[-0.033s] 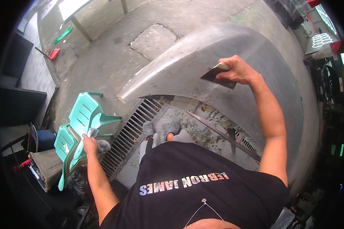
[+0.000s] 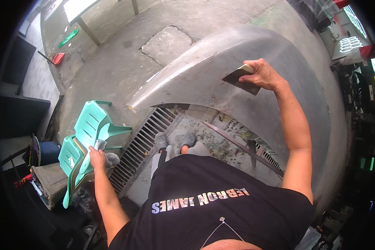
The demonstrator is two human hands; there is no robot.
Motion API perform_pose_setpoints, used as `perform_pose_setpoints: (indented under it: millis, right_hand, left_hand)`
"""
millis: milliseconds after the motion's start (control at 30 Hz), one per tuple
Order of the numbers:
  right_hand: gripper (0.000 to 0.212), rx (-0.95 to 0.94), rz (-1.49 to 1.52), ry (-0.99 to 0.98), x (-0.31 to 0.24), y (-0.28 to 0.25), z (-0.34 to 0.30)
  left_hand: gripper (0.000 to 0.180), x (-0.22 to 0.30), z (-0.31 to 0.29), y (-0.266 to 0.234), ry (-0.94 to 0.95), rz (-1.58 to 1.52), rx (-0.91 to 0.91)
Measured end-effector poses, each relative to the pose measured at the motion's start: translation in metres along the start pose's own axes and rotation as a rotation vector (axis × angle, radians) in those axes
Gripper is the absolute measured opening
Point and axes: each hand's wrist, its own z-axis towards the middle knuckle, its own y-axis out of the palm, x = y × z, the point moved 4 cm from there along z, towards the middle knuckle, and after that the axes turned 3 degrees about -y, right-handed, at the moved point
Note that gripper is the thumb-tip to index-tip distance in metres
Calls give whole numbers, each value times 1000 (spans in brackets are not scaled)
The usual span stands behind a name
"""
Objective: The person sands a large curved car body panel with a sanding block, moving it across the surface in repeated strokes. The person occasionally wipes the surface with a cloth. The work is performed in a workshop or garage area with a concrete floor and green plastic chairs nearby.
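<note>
My right hand (image 2: 263,75) is closed on a dark, flat rectangular sheet with a pale upper edge, which looks like sandpaper (image 2: 242,80). It is held over the large grey curved panel (image 2: 221,62), which looks like a car bonnet; whether the sheet touches it I cannot tell. On my left, my left hand (image 2: 97,159) is closed round a crumpled grey cloth (image 2: 112,159), at the armrest of a mint-green plastic chair (image 2: 90,121). Parts of the left fingers are hidden by the cloth.
Under the panel's near edge are a metal support bar (image 2: 237,145) and sheets of newspaper (image 2: 227,125). A floor drain grate (image 2: 143,146) runs beside my feet. A grey-brown bin (image 2: 50,177) stands behind the chair. A red dustpan (image 2: 59,58) lies far left.
My right hand, with the sandpaper, has shifted slightly to the right over the panel. My left hand and the cloth look almost unmoved.
</note>
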Motion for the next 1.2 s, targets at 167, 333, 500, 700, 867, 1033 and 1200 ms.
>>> perform_pose_setpoints:
  millis: [167,333,500,700,867,1033,1200]
  right_hand:
    - [27,-169,-297,-125,-27,38,-16]
    - [32,-76,-336,129,-7,13,-47]
    - [35,113,-174,377,40,1,-108]
    - [28,330,-155,323,42,14,-123]
    - [33,62,-188,271,2,46,-80]
    - [38,17,-110,257,11,59,-64]
    - [38,60,-115,161,-3,54,-58]
  left_hand:
    - [42,9,12,2,24,-14,23]
    - [39,-4,18,6,64,-47,42]
    - [44,0,19,-9,127,-1,15]
    - [45,5,20,-9,203,62,49]
    - [44,0,18,-12,177,72,51]
    - [43,4,20,-10,196,45,39]
    - [42,-2,19,-11,169,52,29]
